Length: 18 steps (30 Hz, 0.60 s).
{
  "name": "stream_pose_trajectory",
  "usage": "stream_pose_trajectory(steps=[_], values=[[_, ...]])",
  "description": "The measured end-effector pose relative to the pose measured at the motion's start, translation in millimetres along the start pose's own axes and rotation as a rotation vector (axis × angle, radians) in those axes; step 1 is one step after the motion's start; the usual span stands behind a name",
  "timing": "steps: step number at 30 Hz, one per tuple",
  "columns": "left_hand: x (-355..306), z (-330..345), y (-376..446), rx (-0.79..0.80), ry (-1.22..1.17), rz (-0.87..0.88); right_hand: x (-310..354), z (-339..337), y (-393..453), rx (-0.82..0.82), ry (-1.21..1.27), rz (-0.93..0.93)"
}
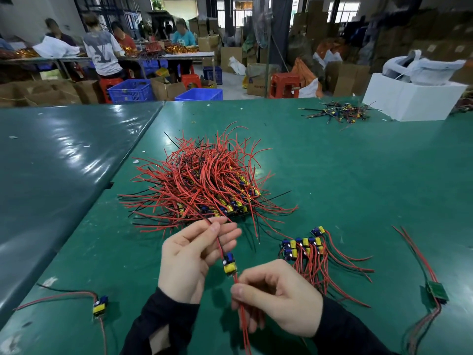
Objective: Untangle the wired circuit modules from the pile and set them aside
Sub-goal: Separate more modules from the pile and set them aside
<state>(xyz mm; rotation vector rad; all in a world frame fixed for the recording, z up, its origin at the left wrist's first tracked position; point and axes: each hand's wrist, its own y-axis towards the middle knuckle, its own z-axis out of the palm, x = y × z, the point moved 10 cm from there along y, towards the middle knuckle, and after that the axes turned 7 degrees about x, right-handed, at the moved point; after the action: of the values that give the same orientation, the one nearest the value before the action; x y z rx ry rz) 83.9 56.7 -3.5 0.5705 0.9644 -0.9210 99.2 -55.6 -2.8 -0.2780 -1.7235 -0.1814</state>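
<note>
Nearest the camera, the person's right hand (277, 301) pinches the lower red leads between thumb and curled fingers, just below a small yellow-and-blue circuit module (229, 263) held up between both hands. The left hand (194, 257) lies mostly open, palm up, with the module's upper red-and-black leads (217, 239) lightly caught between thumb and fingertips; those leads run back into the near edge of the tangled pile (202, 185) on the green table (358, 180).

The module looks almost free, so the step in hand is probably drawing out its last wires. It would go best with a slow, steady pull toward the body, the left fingers sliding along the leads to feel for snags. A hard tug could drag neighbouring modules along or strain the solder joints.

Once loose, it likely belongs with the sorted bunch (307, 248) lying just right of the hands.
</note>
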Motion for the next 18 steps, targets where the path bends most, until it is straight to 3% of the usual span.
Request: stream_pose_trajectory(steps=[9, 13, 15, 18], values=[[-11, -12, 0, -0.071, 0.021, 0.055, 3, 8, -1, 0.040, -0.056, -0.033], [-1, -6, -2, -0.046, -0.028, -0.031, 6, 9, -2, 0.042, -0.077, -0.007], [4, -1, -3, -0.021, -0.015, -0.081, 9, 2, -12, 0.034, -0.211, 0.029], [7, 1, -3, -0.008, -0.055, -0.088, 28, -42, -55, -0.039, -0.693, -0.028]])
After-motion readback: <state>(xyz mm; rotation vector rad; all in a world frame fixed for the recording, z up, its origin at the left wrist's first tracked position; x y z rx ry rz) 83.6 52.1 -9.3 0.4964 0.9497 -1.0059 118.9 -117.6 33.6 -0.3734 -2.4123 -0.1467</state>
